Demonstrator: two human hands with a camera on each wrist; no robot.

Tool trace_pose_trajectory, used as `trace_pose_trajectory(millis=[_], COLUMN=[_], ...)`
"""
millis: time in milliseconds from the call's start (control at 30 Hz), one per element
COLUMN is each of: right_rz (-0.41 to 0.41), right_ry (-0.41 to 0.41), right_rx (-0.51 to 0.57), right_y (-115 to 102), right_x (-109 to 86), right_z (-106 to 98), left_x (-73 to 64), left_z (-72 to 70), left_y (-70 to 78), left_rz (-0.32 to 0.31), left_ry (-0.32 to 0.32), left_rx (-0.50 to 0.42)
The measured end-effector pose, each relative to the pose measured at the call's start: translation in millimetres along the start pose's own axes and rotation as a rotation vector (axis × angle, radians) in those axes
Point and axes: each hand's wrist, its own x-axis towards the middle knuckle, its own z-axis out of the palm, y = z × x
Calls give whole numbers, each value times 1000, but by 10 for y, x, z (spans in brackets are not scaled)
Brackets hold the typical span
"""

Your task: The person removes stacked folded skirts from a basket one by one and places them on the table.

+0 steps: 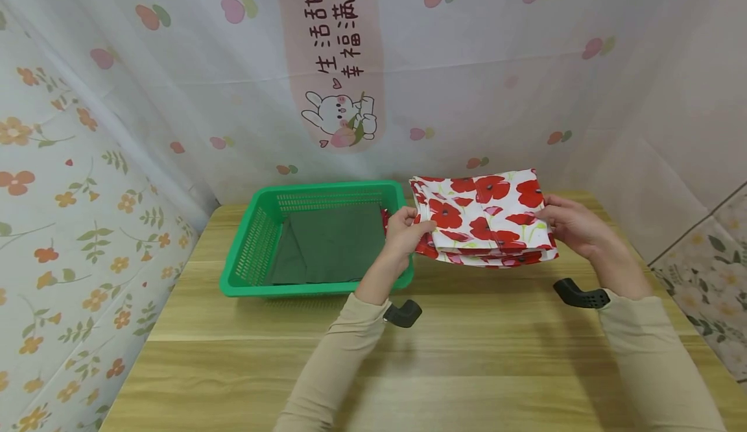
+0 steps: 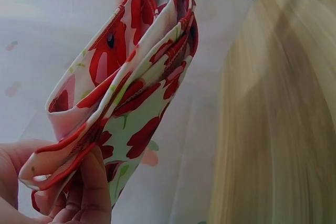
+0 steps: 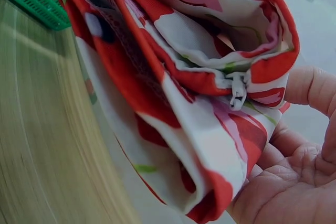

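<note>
A folded zipped fabric cover [image 1: 487,218], white with red poppies, is held up above the table to the right of the green basket. My left hand [image 1: 401,234] pinches its left edge between thumb and curled fingers. Opposite, my right hand [image 1: 574,226] grips the right edge. The left wrist view shows the cover's folded layers [image 2: 131,77] bunched at the fingers. A white zip pull [image 3: 238,90] hangs at the folded end in the right wrist view, with the thumb on one side and the fingers partly hidden beneath the cloth.
A green plastic basket [image 1: 233,276] stands on the wooden table [image 1: 467,367] at the left. Inside lies dark green folded fabric [image 1: 338,240], with a bit of red cloth [image 1: 384,219] at its right side. Printed curtains [image 1: 496,88] hang behind and at the sides.
</note>
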Motion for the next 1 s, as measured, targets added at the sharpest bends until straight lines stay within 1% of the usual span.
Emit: trace_pose_trajectory(millis=[67,133,300,467,733,1000], right_rz=[14,15,4,5,25,55], right_ry=[8,5,1,6,18,27], right_rx=[-24,-14,84,120,91,130], right_y=[7,17,42,65,128,208], right_x=[-6,-20,-59,-73,-69,-55], right_z=[-22,-47,-105,-153,-226,-268], left_x=[1,-2,-10,-14,-1,16], left_z=[31,60,137,209,323,396], left_y=[-12,-30,-67,-91,-167,-241], left_rz=[2,7,20,36,44,30], left_ry=[0,1,5,7,40,62], left_rx=[-2,-4,-12,-23,-31,-35])
